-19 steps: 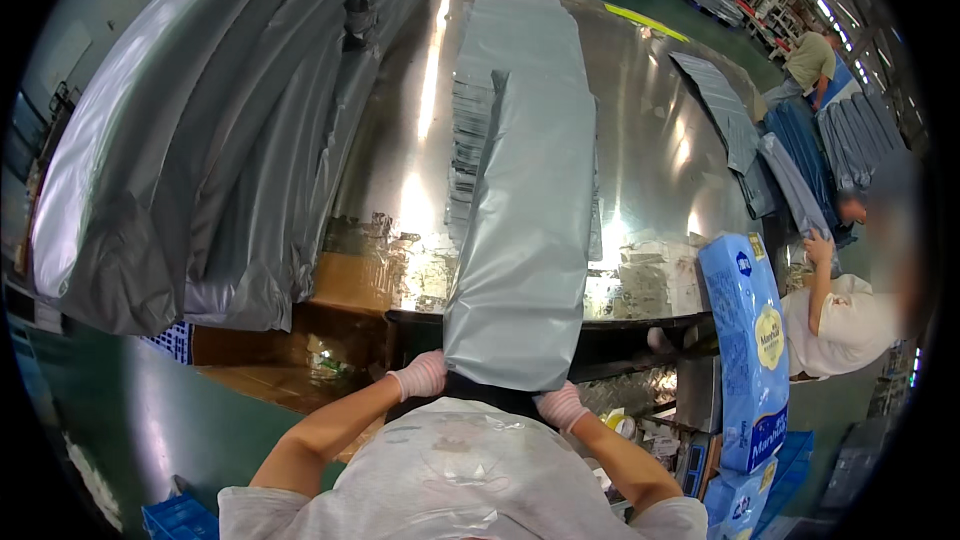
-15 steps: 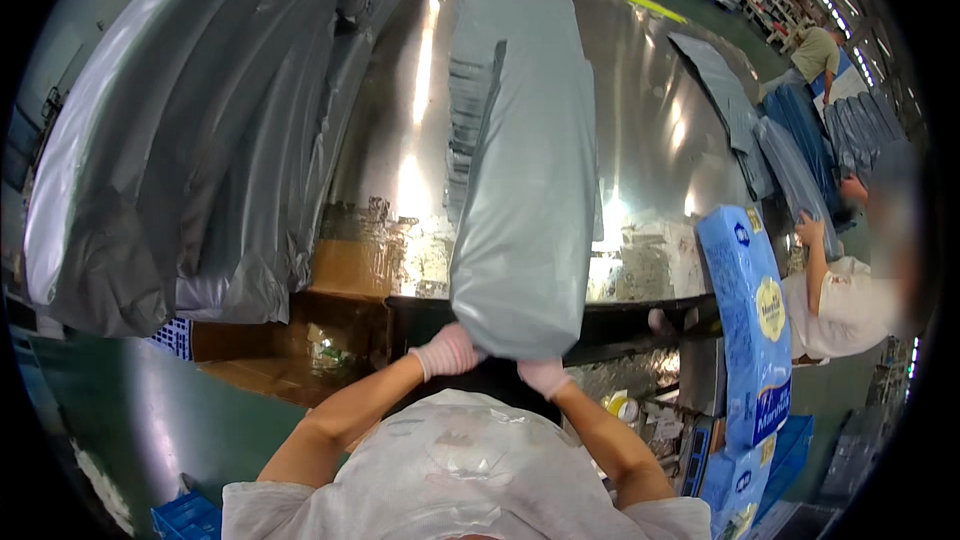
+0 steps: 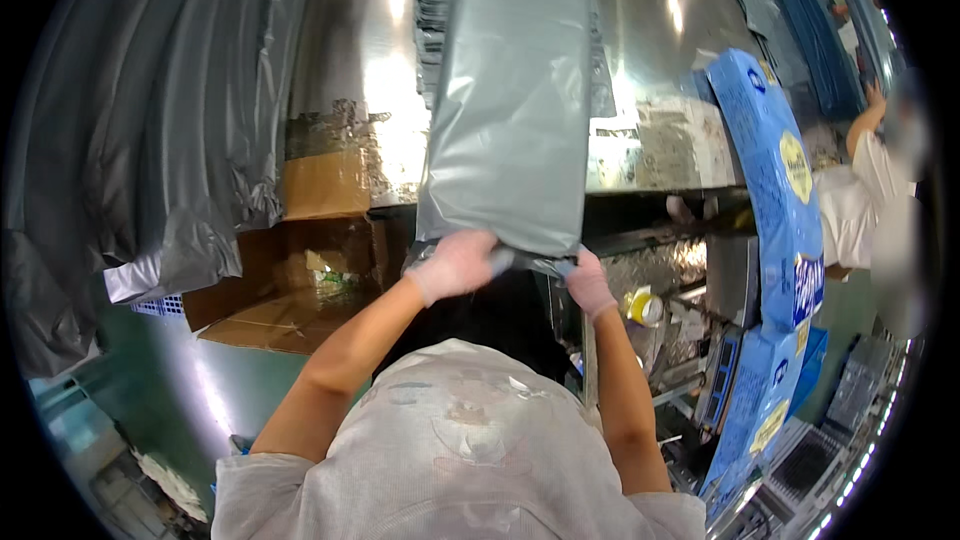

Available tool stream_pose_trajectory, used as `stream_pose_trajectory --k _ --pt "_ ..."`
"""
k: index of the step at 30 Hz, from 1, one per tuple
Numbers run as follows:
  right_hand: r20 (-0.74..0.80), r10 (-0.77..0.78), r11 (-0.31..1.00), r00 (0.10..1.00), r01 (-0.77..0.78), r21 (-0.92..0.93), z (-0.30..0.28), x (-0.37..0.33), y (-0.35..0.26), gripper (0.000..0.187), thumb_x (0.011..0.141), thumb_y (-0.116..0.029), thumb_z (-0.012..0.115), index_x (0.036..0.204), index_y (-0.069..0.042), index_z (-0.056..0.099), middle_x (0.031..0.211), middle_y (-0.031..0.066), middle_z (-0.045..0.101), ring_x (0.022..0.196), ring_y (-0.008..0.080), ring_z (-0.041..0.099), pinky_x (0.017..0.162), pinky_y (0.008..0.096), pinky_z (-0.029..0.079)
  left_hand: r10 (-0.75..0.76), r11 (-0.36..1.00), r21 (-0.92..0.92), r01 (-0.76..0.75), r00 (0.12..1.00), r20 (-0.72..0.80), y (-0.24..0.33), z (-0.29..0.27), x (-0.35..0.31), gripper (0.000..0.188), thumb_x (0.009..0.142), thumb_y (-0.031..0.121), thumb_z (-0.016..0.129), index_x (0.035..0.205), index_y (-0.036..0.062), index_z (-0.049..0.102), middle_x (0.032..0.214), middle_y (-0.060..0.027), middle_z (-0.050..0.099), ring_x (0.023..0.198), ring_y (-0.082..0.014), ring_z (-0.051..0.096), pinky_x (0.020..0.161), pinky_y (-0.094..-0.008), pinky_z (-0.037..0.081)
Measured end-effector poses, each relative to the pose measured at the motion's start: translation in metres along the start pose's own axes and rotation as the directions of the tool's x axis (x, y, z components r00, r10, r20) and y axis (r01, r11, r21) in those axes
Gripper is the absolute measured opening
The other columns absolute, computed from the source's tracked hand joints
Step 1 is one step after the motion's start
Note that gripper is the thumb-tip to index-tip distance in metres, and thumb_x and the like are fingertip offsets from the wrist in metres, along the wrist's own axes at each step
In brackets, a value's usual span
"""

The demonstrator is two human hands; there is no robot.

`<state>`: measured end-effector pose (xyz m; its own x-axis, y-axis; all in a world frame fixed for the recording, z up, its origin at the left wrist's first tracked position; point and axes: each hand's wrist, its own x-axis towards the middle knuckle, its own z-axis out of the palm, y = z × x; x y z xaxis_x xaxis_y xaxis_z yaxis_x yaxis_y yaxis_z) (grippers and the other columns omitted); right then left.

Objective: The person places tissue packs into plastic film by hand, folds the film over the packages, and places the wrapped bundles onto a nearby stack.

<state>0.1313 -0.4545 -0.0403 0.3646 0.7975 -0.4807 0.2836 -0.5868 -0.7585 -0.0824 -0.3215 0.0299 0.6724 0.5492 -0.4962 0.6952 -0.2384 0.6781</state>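
Note:
A long stack of grey plastic bags (image 3: 510,110) lies lengthwise on the metal table, its near end hanging over the front edge toward me. My left hand (image 3: 460,265), in a thin pale glove, is closed on the left part of that near end, its fingers reaching across the plastic and a little blurred. On the near right corner, my gloved right hand (image 3: 590,285) pinches the plastic, thumb and fingers together. Between the hands the edge of the bags looks dark and creased. The fingertips are partly hidden by the plastic.
Thick grey plastic bundles (image 3: 190,120) hang over the table's left side above an open cardboard box (image 3: 290,280). Blue printed packages (image 3: 775,180) stand at right, beside a tape roll (image 3: 645,308). A co-worker's arm (image 3: 868,120) reaches toward bags at far right.
The view has tilted, so the table sits higher in the picture. My left hand has moved inward across the bags' near end, and the right hand has come up onto the corner.

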Motion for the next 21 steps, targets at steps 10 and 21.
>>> stream_pose_trajectory --k 10,21 --pt "0.138 -0.052 0.947 0.989 0.005 0.322 0.004 -0.02 0.038 0.022 0.081 0.01 0.047 0.094 -0.001 0.062 0.081 -0.0021 0.062 0.071 0.005 0.052 0.065 0.0212 0.045 0.651 0.458 0.71 -0.535 0.746 0.142 -0.002 0.106 0.07 0.037 0.09 0.033 0.044 0.112 0.0053 0.055 0.102 -0.0146 0.062 0.091 -0.0304 0.061 0.077 -0.0413 0.05" --pt "0.282 0.019 0.781 0.959 -0.191 0.595 -0.016 -0.035 -0.002 0.021 0.083 0.001 0.056 0.103 0.0 0.061 0.092 0.0042 0.065 0.08 0.0131 0.062 0.07 0.0268 0.053 0.447 0.888 -0.173 -0.426 0.888 0.111 0.043 0.059 0.025 0.017 0.083 0.016 0.059 0.094 0.0037 0.058 0.089 -0.0148 0.062 0.086 -0.0294 0.06 0.077 -0.0364 0.048"
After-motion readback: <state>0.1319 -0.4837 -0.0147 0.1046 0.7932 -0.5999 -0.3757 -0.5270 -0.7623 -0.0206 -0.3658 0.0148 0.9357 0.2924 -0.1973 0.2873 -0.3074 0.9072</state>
